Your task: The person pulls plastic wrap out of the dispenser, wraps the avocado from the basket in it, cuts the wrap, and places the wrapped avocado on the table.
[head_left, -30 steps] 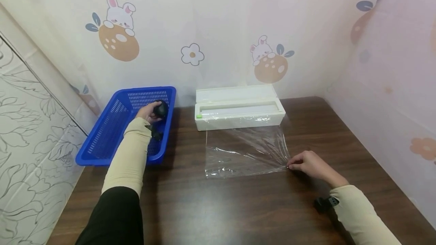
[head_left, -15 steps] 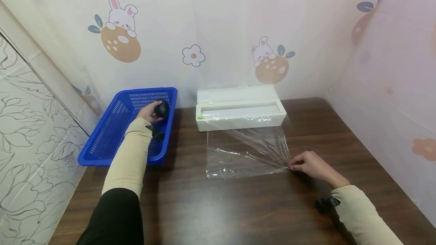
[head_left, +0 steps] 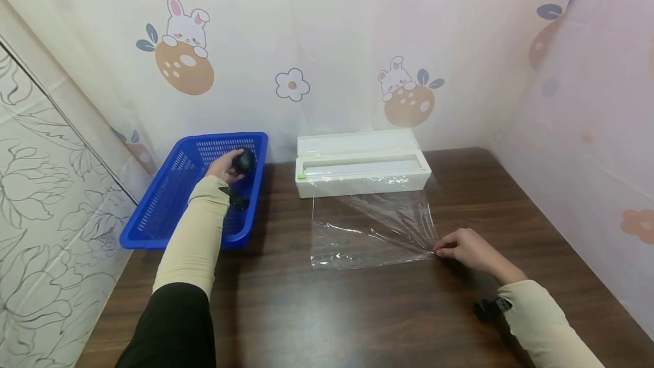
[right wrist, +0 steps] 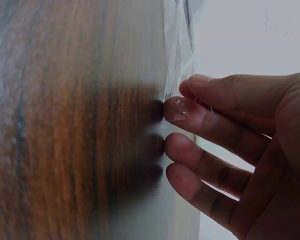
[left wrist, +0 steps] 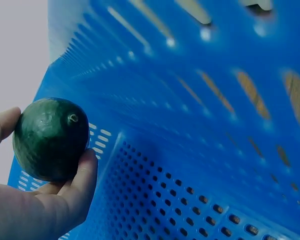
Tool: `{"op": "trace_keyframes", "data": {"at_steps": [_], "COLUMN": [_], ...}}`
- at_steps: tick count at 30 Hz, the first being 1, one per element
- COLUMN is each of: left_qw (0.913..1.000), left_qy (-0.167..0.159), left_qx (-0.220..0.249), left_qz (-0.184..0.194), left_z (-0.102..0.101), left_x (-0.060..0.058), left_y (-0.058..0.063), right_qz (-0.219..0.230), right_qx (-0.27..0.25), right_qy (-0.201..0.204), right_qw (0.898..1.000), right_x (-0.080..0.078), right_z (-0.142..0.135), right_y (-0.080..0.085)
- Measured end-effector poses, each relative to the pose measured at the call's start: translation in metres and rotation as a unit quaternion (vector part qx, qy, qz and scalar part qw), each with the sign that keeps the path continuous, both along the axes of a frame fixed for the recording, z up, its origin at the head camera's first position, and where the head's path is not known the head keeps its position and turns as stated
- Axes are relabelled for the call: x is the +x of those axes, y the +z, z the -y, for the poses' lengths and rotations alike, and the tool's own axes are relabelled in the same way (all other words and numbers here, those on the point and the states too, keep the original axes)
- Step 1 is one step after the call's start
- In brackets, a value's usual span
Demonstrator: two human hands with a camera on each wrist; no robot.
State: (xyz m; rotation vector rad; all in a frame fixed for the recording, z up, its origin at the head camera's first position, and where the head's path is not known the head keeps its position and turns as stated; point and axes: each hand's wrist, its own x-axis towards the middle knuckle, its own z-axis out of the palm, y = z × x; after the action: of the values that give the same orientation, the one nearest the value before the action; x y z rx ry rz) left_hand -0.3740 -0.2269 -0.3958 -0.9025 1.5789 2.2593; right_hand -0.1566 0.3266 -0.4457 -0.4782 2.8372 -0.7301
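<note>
My left hand [head_left: 225,168] reaches into the blue plastic basket [head_left: 148,209] and grips a dark green, rounded avocado [head_left: 243,160]. In the left wrist view, thumb and fingers curl round the avocado [left wrist: 51,140], its small stem scar showing; it is held beside the basket's slotted wall. My right hand [head_left: 472,251] pinches the near right corner of clear cling film [head_left: 368,231] low over the table. The film runs out from a white dispenser box [head_left: 363,183] with its lid raised. Up close, the film [right wrist: 177,50] gathers between thumb and fingers, and the other fingertips touch the table.
The brown wooden table [head_left: 317,322] carries the basket at back left and the dispenser at back centre. Printed fabric [head_left: 337,95] hangs behind and at the sides. A green slider [head_left: 302,176] sits on the dispenser's left end.
The avocado rises very slightly in my left hand. My right hand keeps its pinch on the film corner. The whole head view shifts a little.
</note>
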Motion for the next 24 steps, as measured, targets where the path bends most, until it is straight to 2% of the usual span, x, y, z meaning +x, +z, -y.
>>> {"op": "trace_keyframes", "data": {"at_steps": [11,18,24], "left_qw": [0.9996,0.9975,0.9964], "left_qy": [0.007,0.019,0.011], "left_qx": [0.025,0.069,0.083], "left_qz": [-0.007,-0.003,-0.007], "left_z": [-0.001,0.000,0.000], "left_x": [-0.001,-0.002,-0.002], "left_y": [0.012,0.020,0.027], "right_qz": [-0.001,0.006,0.004], "right_qx": [-0.001,0.001,0.004], "right_qy": [0.001,-0.005,-0.002], "right_qw": [1.000,1.000,1.000], "right_x": [-0.001,-0.003,-0.004], "right_z": [-0.001,-0.002,-0.002], "right_y": [0.001,0.001,-0.002]}}
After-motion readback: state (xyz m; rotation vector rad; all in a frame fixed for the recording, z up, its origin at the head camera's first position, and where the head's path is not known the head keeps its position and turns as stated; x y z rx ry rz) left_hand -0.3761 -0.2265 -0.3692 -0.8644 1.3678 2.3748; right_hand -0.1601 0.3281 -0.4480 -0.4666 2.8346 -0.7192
